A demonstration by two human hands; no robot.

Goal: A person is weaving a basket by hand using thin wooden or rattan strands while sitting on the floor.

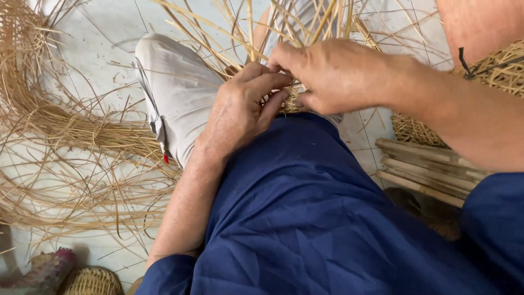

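Note:
My left hand (243,106) and my right hand (330,74) meet over my lap, both pinching thin straw-coloured cane strips (256,33) that fan upward from a small woven piece (289,104). The woven piece is mostly hidden under my fingers. My left fingers curl around strands at its edge, and my right hand grips strands just beside them. My blue garment (305,218) fills the lower middle, and a grey-clad knee (177,93) lies to the left of my hands.
A large tangle of loose cane strips (60,142) curves across the white floor at left. Flat wooden slats (426,169) and a woven basket piece (502,68) lie at right. A small round woven basket (93,281) sits at bottom left.

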